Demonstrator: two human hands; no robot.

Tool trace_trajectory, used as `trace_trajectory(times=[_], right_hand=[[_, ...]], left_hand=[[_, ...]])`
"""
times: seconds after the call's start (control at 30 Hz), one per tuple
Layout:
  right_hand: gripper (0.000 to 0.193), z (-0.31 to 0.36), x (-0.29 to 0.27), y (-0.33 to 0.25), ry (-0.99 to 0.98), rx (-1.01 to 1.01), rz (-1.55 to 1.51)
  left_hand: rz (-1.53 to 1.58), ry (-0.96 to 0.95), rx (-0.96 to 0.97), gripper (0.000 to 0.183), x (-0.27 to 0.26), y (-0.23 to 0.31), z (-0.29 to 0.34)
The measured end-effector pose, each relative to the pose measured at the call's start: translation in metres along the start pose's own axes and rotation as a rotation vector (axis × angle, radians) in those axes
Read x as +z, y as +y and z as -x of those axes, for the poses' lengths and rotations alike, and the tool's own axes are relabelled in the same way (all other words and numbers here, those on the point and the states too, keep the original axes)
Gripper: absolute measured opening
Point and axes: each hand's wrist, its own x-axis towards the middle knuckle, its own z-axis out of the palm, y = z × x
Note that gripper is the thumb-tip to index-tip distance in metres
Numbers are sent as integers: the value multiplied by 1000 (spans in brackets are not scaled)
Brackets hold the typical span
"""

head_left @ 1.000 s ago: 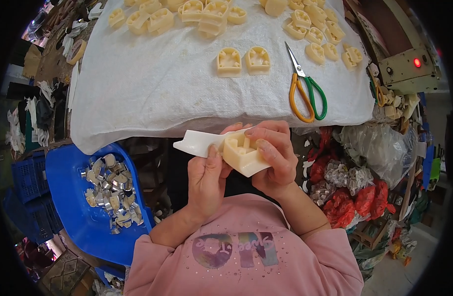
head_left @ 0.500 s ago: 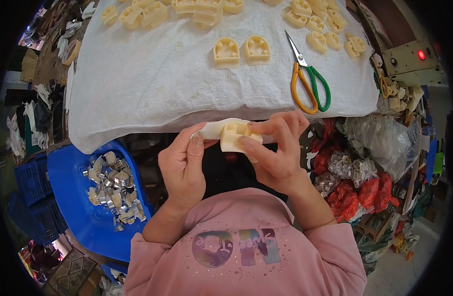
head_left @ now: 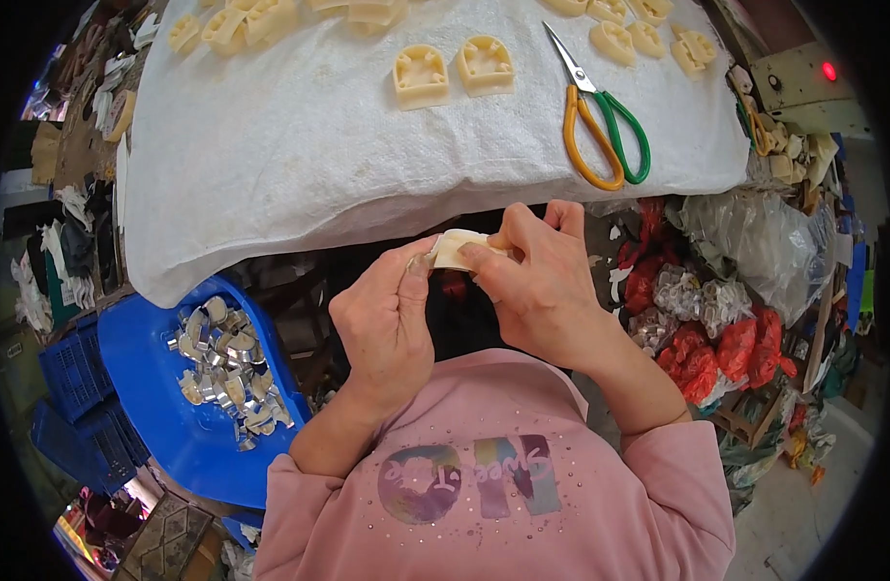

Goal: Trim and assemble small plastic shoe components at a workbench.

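Both my hands are raised in front of my chest, just below the table's front edge. My left hand (head_left: pixel 392 320) and my right hand (head_left: pixel 530 276) pinch the same small cream-coloured piece (head_left: pixel 455 248) between their fingertips; most of it is hidden by my fingers. On the white cloth (head_left: pixel 300 145) over the table lie two cream arch-shaped moulded parts (head_left: pixel 421 76) side by side, with more of them along the far edge. Scissors (head_left: pixel 600 126) with one orange and one green handle lie to the right of them.
A blue bin (head_left: pixel 145 387) at my lower left holds several small shiny metal pieces (head_left: pixel 222 363). Clear and red bags (head_left: pixel 716 320) pile up at my right. A beige machine with a red light (head_left: pixel 829 72) stands at the upper right.
The cream piece, earlier showing as a larger flat strip with a block on it, is now drawn in and mostly covered by my fingers. The view has shifted down slightly.
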Motion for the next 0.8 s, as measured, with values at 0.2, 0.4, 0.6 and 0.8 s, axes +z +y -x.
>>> trace_trajectory(times=[0.2,0.4,0.6,0.8], right_hand=[[23,2,3,0,-36,9,-41],[27,5,20,8,69,9,-147],[30,10,22,25,206,-50,-290],[41,10,20,22,236,-155,-377]], left_hand=[[-198,-79,57,23,-1,6,0],[-572,-179,257,29,-3,6,2],[-87,-309,30,52,-18,-7,-7],[861,-664,-522,61,-11,-27,-7]])
